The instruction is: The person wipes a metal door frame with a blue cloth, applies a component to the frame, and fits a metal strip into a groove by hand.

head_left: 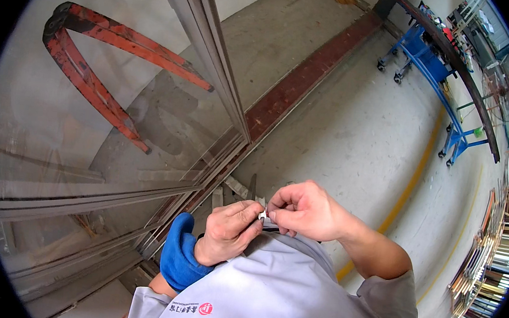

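Observation:
Close in front of my shirt, my two hands meet over a small white piece (263, 215), too small to name. My left hand (228, 229) is closed, its thumb and forefinger pinched on the white piece from the left. From the right, my right hand (305, 209) pinches at the same piece with thumb and forefinger, the other fingers curled in. A blue sleeve cover (182, 255) wraps my left forearm, while the right forearm is bare. Much of the piece is hidden by the fingertips.
A glass panel in a metal frame (209, 54) stands at my left. Behind the glass is an orange-red A-shaped stand (102, 78). A dark red floor rail (315, 74) runs off toward the back. Blue wheeled carts (433, 59) stand far right, with stacked long strips (477, 248) nearer.

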`<state>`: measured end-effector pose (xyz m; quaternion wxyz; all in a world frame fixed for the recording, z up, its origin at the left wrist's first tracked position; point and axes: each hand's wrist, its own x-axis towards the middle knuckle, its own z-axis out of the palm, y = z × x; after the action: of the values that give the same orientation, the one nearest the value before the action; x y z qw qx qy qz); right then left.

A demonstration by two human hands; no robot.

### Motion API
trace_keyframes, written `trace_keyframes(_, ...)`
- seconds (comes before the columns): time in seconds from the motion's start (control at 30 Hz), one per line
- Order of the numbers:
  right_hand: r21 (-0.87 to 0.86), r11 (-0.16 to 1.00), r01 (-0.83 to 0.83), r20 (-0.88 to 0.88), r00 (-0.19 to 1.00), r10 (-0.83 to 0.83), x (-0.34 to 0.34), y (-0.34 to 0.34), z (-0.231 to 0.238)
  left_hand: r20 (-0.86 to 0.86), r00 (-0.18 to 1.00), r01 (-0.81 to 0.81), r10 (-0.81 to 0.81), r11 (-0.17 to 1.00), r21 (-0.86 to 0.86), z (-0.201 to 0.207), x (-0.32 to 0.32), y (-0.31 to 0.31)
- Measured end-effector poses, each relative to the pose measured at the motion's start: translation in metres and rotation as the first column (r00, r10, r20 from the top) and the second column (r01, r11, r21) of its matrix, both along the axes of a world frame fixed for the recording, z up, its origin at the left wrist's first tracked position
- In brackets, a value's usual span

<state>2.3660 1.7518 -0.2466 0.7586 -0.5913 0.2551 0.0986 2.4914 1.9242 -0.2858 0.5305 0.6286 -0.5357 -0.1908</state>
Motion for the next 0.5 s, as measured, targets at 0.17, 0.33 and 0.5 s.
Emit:
trace_keyframes(0.17, -0.234, 0.963, -0.131, -0.018, 0.991, 0.13, 0.0048, -0.0071, 0.0097, 0.132, 0.991, -0.008, 0.01, 1.0, -0.021, 0.0005, 0.0003, -0.0012)
trace_keyframes(0.33, -0.258, 0.954, -0.155, -0.05, 0.988, 0.148, 0.0083, -0.0107, 0.0144, 0.171, 0.985, -0.001, 0.001, 1.0, -0.003, 0.0008, 0.0005, -0.001)
trace_keyframes(0.5, -0.323, 0.935, -0.149, 0.025, 0.986, 0.165, 0.0078, -0.0078, 0.0069, 0.192, 0.981, 0.008, -0.005, 1.0, -0.014, 0.0025, -0.0003, -0.0012)
